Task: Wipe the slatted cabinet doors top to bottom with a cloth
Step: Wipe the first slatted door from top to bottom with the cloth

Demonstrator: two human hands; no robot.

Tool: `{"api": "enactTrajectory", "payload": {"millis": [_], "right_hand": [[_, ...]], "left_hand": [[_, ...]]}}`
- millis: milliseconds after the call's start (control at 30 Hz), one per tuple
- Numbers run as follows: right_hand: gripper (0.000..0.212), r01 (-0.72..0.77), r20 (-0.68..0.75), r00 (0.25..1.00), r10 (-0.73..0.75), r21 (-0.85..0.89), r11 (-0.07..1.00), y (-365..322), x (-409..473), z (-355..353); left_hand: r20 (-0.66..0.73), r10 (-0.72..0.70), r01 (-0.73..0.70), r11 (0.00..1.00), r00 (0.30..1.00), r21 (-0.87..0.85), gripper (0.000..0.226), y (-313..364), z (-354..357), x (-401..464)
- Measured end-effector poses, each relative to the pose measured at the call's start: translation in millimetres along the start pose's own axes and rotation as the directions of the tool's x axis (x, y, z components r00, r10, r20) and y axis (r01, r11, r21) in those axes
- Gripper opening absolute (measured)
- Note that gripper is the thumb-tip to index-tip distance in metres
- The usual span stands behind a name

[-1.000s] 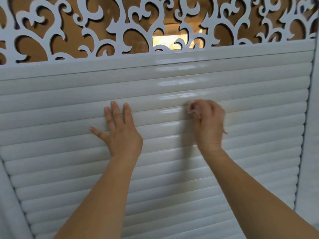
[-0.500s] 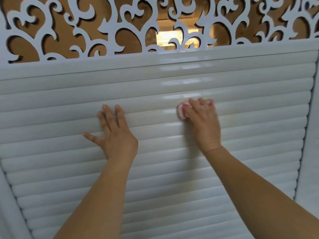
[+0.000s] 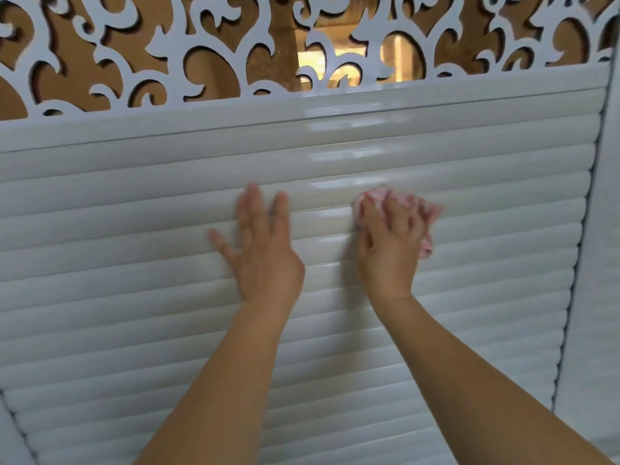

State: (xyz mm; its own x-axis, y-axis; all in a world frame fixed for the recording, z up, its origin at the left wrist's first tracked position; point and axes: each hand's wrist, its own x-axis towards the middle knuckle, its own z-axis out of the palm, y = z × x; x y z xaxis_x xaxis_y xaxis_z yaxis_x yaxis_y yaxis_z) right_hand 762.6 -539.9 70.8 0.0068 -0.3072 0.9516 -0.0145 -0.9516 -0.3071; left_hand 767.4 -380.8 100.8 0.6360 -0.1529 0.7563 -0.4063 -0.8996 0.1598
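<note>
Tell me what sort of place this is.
Probably a home interior, seen close up at a cabinet or partition: glossy white slatted doors, a white scrollwork panel above them, and a pink cloth held against the slats.

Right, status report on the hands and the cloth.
Left hand flat on the slatted door, fingers straight. Right hand pressing pink cloth to an upper slat. Nothing in the way.
</note>
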Motion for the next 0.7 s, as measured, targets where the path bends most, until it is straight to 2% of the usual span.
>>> {"api": "enactTrajectory", "payload": {"millis": [100,167,233,300,467,567,700], "right_hand": [[0.036,0.265,0.090,0.958,-0.273,0.086,0.960,-13,-14,3],[0.041,0.373,0.138,0.909,-0.393,0.150,0.916,-8,-20,5],[0.044,0.465,0.156,0.859,-0.488,0.164,0.870,13,-16,3],[0.042,0.489,0.168,0.843,-0.511,0.158,0.858,38,-7,-2],[0.042,0.356,0.202,0.913,-0.353,0.021,0.934,99,15,-21],[0.041,0.205,0.177,0.967,-0.182,-0.124,0.971,122,27,-30],[0.046,-0.054,0.142,0.987,0.069,-0.104,0.993,142,34,-34]], "left_hand": [[0.059,0.228,-0.224,0.972,0.972,-0.068,0.070,28,3,1],[0.084,0.236,-0.231,0.971,0.968,-0.069,0.065,35,6,4],[0.096,0.215,-0.214,0.977,0.972,-0.016,0.073,37,12,4],[0.089,0.208,-0.213,0.976,0.974,0.049,0.081,35,16,3],[0.090,0.170,-0.181,0.975,0.981,0.133,0.089,39,23,2],[0.084,0.143,-0.155,0.975,0.986,0.159,0.090,44,26,1],[0.069,0.137,-0.148,0.971,0.988,0.188,0.090,44,24,0]]}}
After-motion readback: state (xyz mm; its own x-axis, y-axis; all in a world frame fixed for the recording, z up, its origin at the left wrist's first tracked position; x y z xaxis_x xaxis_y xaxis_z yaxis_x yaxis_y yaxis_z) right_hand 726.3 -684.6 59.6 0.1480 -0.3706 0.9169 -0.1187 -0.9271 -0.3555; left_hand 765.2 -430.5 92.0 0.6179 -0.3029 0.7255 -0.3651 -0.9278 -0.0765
